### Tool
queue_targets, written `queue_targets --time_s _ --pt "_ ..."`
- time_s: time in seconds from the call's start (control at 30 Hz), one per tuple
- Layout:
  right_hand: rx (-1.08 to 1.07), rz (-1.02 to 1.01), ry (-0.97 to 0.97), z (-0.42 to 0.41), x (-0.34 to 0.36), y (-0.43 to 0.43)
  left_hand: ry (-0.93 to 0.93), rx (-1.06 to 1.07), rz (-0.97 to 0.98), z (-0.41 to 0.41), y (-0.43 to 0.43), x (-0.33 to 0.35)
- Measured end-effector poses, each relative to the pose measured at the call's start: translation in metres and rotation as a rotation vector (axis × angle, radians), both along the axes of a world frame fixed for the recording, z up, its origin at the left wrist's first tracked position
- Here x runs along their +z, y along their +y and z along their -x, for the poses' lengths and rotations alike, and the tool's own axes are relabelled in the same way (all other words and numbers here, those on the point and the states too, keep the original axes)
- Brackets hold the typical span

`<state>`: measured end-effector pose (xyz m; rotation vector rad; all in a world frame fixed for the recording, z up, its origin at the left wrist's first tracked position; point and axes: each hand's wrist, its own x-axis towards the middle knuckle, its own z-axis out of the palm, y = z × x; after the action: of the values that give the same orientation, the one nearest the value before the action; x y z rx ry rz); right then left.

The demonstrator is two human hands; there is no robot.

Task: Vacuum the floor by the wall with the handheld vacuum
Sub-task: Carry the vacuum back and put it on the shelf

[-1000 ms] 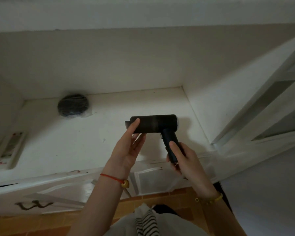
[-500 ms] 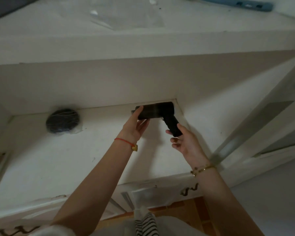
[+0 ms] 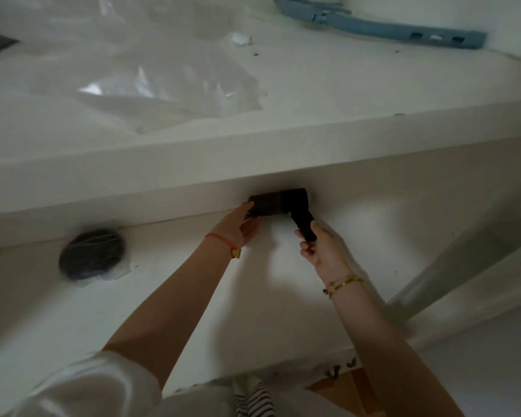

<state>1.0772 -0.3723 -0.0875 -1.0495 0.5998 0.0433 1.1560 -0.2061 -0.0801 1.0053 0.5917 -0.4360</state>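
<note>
Vacuum [image 3: 278,203] now deeper — barrel lying sideways, nozzle leftward.

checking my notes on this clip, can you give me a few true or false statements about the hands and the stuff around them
1. The right hand grips the handle of the handheld vacuum. True.
2. The left hand rests on the dark round bundle. False: it is at the vacuum's barrel; the bundle lies apart, further left.
3. A blue plastic strip lies on the upper surface. True.
4. The left wrist wears a gold bracelet. False: it wears a red string; the gold bracelet is on the right.
</note>
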Motion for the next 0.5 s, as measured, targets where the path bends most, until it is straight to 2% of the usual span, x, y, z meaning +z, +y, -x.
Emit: queue_targets --time_s 0.3,0.5 --pt "-0.028 0.002 0.086 -0.022 -0.010 -0.009 0.007 -0.045 -0.063 -0.021 -0.009 -0.015" --pt "-0.021 -0.019 0.095 -0.021 -0.007 -0.008 -0.035 -0.014 -0.026 -0.019 -0.010 -0.024"
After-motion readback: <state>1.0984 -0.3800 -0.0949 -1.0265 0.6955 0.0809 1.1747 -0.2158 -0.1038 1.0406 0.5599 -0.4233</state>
